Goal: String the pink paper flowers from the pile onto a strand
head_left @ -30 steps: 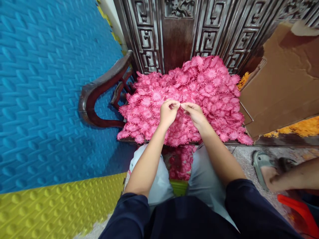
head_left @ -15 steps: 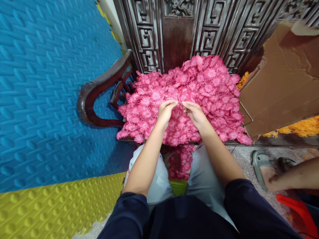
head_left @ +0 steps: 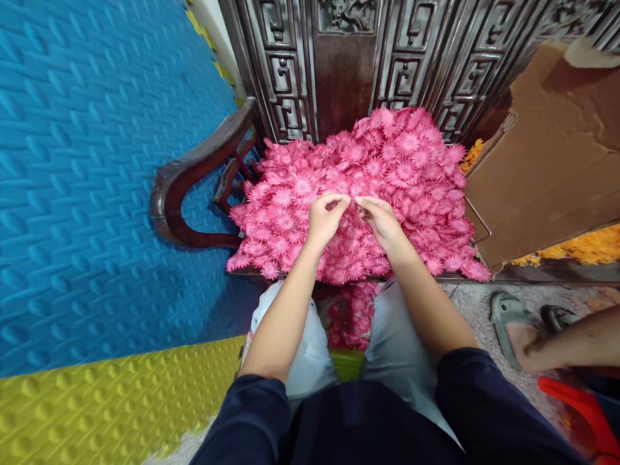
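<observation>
Pink artificial flowers lie in a broad heap on a dark wooden bench. Over the middle of the heap, my left hand pinches with thumb and forefinger, leaving a small loop between them. My right hand is pinched too, its fingertips just right of the left ones with a narrow gap. Whatever lies between the fingertips is too small to make out against the pink. More pink flowers show lower down, between my knees.
A curved wooden armrest stands at the left, beside blue matting. Brown cardboard leans at the right over orange flowers. Another person's sandaled foot and a red plastic object are at lower right.
My left hand has shifted slightly right and its thumb and forefinger now form a more visible loop. My right hand has barely moved.
</observation>
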`<state>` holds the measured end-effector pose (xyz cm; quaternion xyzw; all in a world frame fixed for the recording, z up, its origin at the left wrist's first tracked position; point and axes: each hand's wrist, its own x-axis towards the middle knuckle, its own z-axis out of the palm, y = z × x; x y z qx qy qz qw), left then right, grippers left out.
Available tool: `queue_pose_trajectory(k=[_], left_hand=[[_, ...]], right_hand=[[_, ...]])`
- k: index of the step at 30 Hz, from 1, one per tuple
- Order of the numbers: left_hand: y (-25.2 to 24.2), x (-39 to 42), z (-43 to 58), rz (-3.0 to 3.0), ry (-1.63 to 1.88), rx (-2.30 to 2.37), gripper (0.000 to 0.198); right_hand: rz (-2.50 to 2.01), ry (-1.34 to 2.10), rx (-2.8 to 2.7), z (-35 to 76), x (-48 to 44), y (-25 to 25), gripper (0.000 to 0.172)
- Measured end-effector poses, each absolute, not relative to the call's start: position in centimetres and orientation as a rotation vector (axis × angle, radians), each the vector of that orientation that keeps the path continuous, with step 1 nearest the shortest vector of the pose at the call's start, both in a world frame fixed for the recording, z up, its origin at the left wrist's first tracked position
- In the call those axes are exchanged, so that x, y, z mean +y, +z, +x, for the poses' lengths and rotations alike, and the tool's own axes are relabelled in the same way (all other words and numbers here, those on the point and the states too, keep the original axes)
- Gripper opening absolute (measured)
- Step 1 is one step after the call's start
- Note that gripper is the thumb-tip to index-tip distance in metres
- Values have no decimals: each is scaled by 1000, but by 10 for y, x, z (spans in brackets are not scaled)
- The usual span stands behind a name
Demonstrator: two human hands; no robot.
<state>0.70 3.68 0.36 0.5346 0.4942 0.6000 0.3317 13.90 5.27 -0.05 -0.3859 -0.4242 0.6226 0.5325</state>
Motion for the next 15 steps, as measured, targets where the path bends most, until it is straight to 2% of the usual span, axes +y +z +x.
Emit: queue_pose_trajectory(k=[6, 15], left_hand=[[5, 38, 7, 1278, 1565, 1260, 12], [4, 38, 8, 1163, 1576, 1131, 6]], right_hand=[[-948, 1452, -1051, 137, 53, -1, 17], [-952, 1463, -1023, 138, 53, 0, 15]])
